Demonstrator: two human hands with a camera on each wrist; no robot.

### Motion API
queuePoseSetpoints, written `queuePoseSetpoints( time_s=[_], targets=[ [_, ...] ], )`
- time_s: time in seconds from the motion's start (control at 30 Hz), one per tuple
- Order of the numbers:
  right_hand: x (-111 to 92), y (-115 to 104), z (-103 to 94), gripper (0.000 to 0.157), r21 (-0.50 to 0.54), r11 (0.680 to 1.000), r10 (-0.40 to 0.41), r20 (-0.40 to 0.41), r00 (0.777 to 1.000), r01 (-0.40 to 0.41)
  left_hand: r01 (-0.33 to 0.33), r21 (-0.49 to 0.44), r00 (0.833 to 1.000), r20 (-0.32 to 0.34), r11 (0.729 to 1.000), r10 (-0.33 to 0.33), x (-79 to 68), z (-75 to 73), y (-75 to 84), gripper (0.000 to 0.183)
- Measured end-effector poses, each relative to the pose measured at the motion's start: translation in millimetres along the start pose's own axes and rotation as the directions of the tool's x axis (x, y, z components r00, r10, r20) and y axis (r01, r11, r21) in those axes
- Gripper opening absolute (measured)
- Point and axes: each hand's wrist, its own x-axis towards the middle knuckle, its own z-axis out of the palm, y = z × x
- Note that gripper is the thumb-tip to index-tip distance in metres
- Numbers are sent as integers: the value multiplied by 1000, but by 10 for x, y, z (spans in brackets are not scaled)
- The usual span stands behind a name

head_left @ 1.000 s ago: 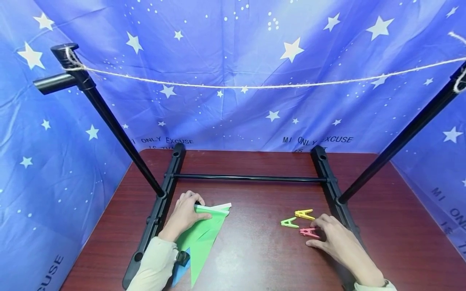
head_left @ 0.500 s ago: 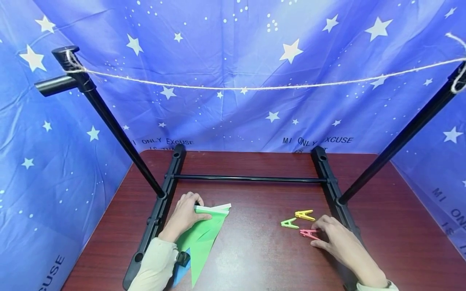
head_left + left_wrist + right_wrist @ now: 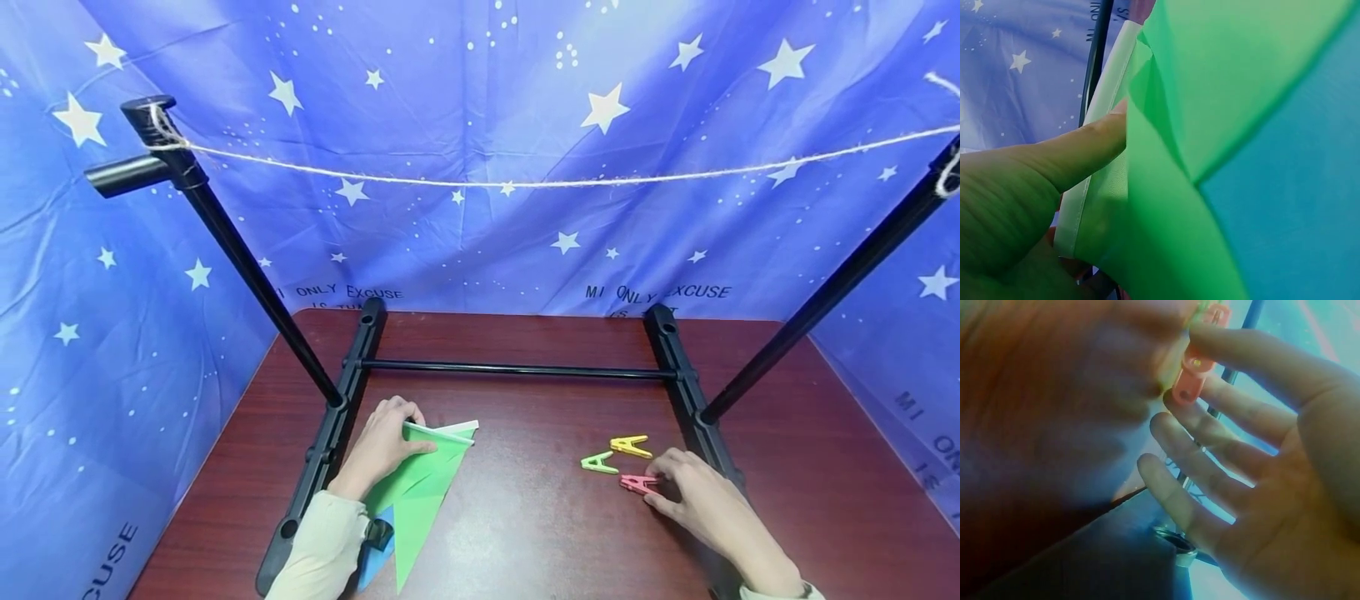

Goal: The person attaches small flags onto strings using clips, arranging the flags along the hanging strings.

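Note:
My left hand (image 3: 384,442) pinches a green pennant flag (image 3: 420,492) by its white-edged top. The thumb (image 3: 1094,147) lies along the white band in the left wrist view. A blue pennant (image 3: 377,558) shows from under the green one. Over on the right, thumb and index finger of my right hand (image 3: 693,492) pinch the handles of a red clothespin (image 3: 637,483). That clothespin (image 3: 1194,372) sits at the fingertips in the right wrist view, the other fingers extended below. Close by lie a yellow clothespin (image 3: 630,446) and a light green clothespin (image 3: 598,462).
A black frame stands on the reddish-brown table (image 3: 510,517), with a low crossbar (image 3: 517,369) between its feet. White twine (image 3: 480,182) runs between its left post (image 3: 247,267) and right post (image 3: 825,292). A blue starry curtain (image 3: 465,83) surrounds the table.
My right thumb has moved in toward the fingers, and thumb and index finger have come together on the red clothespin. The left hand keeps its hold on the green pennant.

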Motion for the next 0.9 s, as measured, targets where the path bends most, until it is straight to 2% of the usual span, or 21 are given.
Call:
queuePoseSetpoints(
  time_s=[0.23,0.4,0.73,0.9],
  targets=[
    [27,-69,-93,18,9,999,44,66,997,-45,-26,5,1000,-8,1000,26,-16,12,5,27],
    [80,-118,-123,18,20,999,48,96,994,-50,-32,-3,999,-26,999,32,-43,-19,-14,23],
    [88,-149,-116,19,42,999,-6,-26,1000,7,-21,-45,1000,-14,999,20,-81,-89,-40,16],
    [101,-167,-118,17,47,998,-29,-52,998,32,-31,-69,1000,-1,997,31,-97,-139,-44,14]
  ],
)
